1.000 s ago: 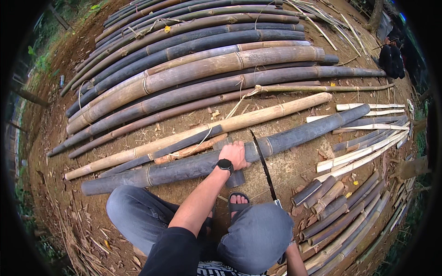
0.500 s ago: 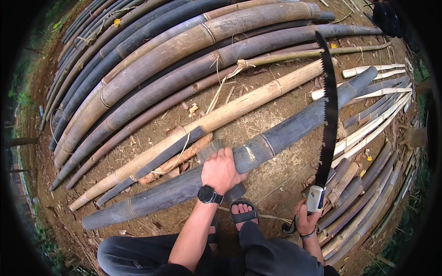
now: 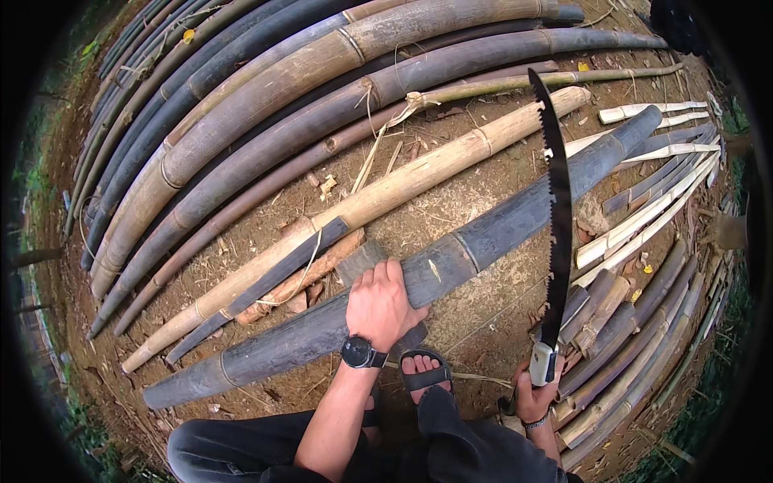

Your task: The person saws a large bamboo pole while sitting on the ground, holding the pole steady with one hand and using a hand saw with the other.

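A dark bamboo pole point(image 3: 507, 229) lies slantwise across the ground, from lower left to upper right. My left hand point(image 3: 378, 302), with a watch on its wrist, is wrapped over the pole and presses it down beside a flat wooden block point(image 3: 360, 262) under it. My right hand point(image 3: 533, 396) grips a pruning saw point(image 3: 557, 193) by its handle. The long black blade is raised, its teeth facing left, and it crosses in front of the pole's right part in the view. Whether the blade touches the pole, I cannot tell.
A row of long bamboo poles point(image 3: 266, 113) fills the far side. A pale pole point(image 3: 403, 189) and a dark split strip point(image 3: 282, 270) lie just beyond the dark pole. Split strips point(image 3: 636, 213) and cut bamboo pieces point(image 3: 644, 338) lie at right. My sandalled foot point(image 3: 425, 372) is close to the pole.
The saw has shifted left in the view, its blade tilting further left, and my right hand has lowered slightly. My left hand stays on the dark pole.
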`<action>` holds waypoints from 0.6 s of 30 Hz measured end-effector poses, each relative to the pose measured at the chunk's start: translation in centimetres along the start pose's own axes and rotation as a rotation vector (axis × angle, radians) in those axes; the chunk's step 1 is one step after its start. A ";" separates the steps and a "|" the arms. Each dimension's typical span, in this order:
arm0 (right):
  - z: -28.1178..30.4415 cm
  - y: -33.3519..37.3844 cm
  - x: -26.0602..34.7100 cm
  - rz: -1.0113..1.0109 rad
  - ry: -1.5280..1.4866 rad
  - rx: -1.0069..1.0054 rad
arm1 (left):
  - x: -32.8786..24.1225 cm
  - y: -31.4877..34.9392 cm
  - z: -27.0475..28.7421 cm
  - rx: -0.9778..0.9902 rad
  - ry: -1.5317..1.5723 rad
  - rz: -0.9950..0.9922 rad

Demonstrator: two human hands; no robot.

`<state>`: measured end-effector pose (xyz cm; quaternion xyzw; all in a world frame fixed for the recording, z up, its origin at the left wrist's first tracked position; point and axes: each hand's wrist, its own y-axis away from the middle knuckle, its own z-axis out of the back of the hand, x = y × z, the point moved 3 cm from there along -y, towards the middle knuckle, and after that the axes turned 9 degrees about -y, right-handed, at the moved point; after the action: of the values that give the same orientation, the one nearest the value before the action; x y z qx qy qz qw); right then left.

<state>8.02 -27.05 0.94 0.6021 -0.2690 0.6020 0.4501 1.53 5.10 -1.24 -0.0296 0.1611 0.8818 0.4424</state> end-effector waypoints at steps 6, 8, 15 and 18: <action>0.5 1.1 -2.3 0.012 0.045 0.013 | 0.1 0.0 0.2 0.010 -0.005 0.002; 0.2 1.0 -2.1 -0.049 0.000 -0.018 | 0.1 -0.1 0.2 0.015 -0.010 0.004; -0.3 -0.9 0.0 -0.057 0.001 -0.001 | -0.1 -0.1 -0.2 -0.038 -0.002 0.000; 0.3 -1.0 -1.0 0.129 0.136 0.085 | -0.3 -0.1 0.0 -0.064 -0.022 0.001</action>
<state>8.87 -27.14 -0.20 0.5598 -0.2502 0.6800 0.4020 1.77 4.93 -1.21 -0.0341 0.1282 0.8869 0.4426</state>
